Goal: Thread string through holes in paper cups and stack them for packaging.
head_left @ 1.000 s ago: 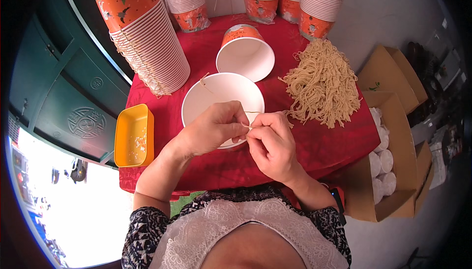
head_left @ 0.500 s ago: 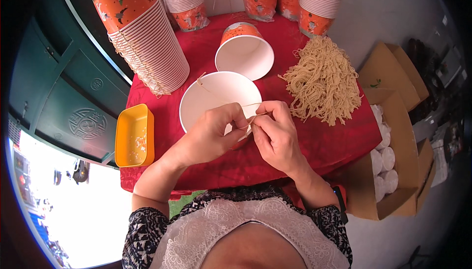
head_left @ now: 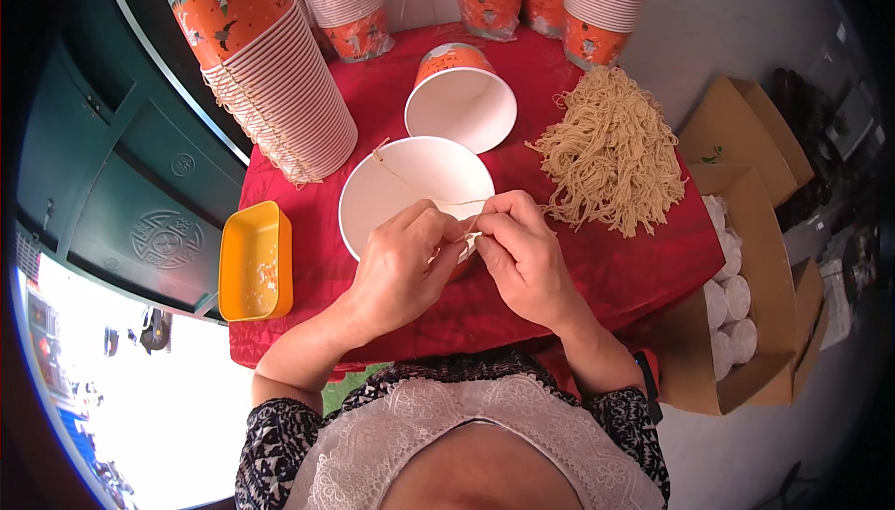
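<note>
A large white paper bucket [head_left: 368, 202] leans with its open mouth toward me at the middle of the table. A thin tan cord [head_left: 463, 202] runs across its mouth from the far left rim to my fingers at the near right rim. My left hand [head_left: 403, 263] is closed in a pinch on the cord there. Right beside it, my right hand [head_left: 524, 263] also pinches the cord between thumb and fingers. The fingertips almost meet, and the exact shape of the cord between them is partly hidden.
Behind lies another orange-and-white bucket [head_left: 461, 109]. A tall bucket stack [head_left: 289, 100] with cords stands left, above a yellow tray [head_left: 286, 268]. Right is a heap of tan cords [head_left: 611, 160]; beyond the red-covered table [head_left: 615, 272] sits a carton [head_left: 769, 296] of white rolls. Wrapped stacks line the back.
My left hand has turned slightly and shifted a little down, its fingers now more upright. My right hand stays nearly in place, and both still pinch the cord at the rim.
</note>
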Demonstrator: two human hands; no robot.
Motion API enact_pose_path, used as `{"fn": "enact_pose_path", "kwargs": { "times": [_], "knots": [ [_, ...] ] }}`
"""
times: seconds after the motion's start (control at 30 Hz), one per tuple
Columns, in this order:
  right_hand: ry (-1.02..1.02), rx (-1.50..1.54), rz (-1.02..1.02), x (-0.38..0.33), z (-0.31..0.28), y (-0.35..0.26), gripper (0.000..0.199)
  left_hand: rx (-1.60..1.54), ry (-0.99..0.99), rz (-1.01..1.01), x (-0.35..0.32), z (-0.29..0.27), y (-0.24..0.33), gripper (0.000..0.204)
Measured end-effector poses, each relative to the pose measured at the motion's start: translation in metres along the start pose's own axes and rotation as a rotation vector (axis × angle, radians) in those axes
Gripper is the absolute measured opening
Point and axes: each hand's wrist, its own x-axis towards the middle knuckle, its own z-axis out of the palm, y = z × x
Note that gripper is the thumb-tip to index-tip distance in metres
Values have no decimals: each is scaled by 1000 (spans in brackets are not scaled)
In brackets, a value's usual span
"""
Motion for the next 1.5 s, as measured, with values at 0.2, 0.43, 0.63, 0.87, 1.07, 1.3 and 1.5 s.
{"fn": "enact_pose_path", "kwargs": {
  "times": [0.2, 0.43, 0.63, 0.87, 1.07, 1.3, 1.5],
  "knots": [
    [32, 12, 15, -4, 2, -2, 12, -46, -39, 26, 1, -5, -1, 17],
    [149, -256, -204, -12, 8, -13, 21, -305, -148, -304, 0, -11, -4, 8],
    [117, -259, -254, -20, 8, -12, 21, -374, -112, -377, 4, -10, -1, 2],
    [34, -118, -244, -27, 10, -4, 19, -291, -45, -409, 6, -6, 2, 7],
    [101, -204, -259, -27, 10, 2, 20, -187, 3, -369, 6, -1, -5, 7],
    [186, -110, -192, -29, 16, 8, 20, 74, -5, -125, 5, -3, 2, 11],
    [223, 139, 107, -25, 21, 0, 15, 155, -61, 100, 3, -10, 10, 21]
  ]
}}
